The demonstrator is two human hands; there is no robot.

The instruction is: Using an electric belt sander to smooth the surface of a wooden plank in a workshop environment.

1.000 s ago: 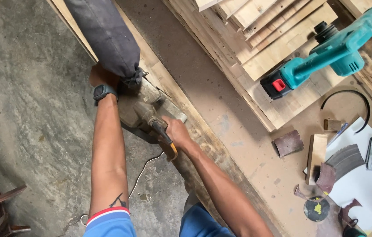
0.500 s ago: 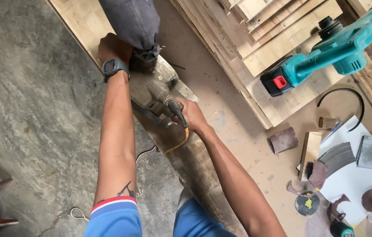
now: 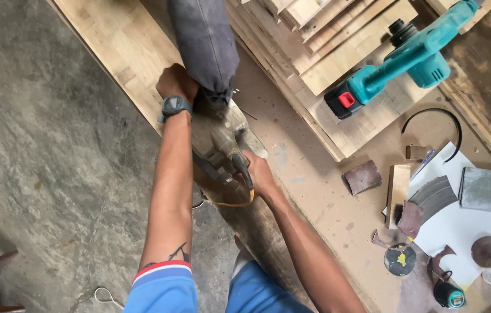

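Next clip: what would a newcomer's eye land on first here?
Most likely the two bare arms at centre, the left hand and right hand gripping a dusty belt sander on a long wooden board; its dark dust bag juts toward the top. Next comes the bright teal cordless tool lying on stacked planks at upper right, with sandpaper scraps scattered below it.

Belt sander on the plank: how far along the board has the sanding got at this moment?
Looks done: the plank behind the belt sander, toward the person, is darker. In hand: the left hand grips the front by the dust bag, the right hand the rear handle. Left: the pale plank ahead, if the pass runs that way.
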